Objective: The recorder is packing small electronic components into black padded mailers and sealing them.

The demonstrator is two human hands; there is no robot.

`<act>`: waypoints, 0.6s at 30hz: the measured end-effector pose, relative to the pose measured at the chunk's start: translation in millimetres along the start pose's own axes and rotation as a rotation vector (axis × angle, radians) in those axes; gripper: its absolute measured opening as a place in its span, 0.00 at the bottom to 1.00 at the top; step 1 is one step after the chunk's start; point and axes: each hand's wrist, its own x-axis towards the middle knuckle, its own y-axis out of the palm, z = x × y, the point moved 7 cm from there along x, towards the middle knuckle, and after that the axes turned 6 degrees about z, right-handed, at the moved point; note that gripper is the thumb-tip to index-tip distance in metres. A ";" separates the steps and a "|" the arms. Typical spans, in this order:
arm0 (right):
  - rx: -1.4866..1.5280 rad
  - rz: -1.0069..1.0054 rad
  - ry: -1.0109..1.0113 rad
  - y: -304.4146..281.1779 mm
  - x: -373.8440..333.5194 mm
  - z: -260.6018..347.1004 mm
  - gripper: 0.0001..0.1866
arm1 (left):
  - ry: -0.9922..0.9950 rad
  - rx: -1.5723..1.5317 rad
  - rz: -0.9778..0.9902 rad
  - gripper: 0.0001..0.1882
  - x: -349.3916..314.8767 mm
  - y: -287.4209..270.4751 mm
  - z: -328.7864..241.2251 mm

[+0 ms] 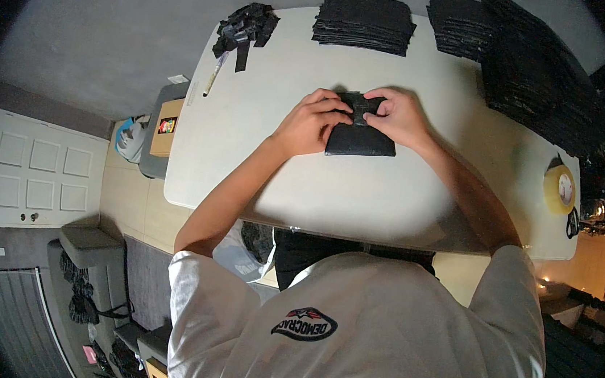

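A small black folded plastic bag [362, 144] lies flat on the white table [246, 169], in front of my body. My left hand [306, 124] grips its upper left part, with bent fingers pressing on the top and the thumb near the side edge. On the other side, my right hand [402, 120] pinches the upper right part between thumb and index finger. A narrow black strip [358, 107] runs down the middle of the bag's upper half, between my fingertips. Whether the strip is stuck down cannot be made out.
A heap of black strips [247, 27] and a marker pen [215, 75] lie at the far left. Stacks of black bags stand at the far middle [364, 21] and far right [536, 73]. A yellowish tape roll [559, 189] and black scissors [573, 224] sit near the right edge.
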 end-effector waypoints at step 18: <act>-1.018 0.226 -0.293 47.5 -44.6 43.4 0.55 | -0.088 -0.104 -0.084 0.21 -8.8 -0.2 23.0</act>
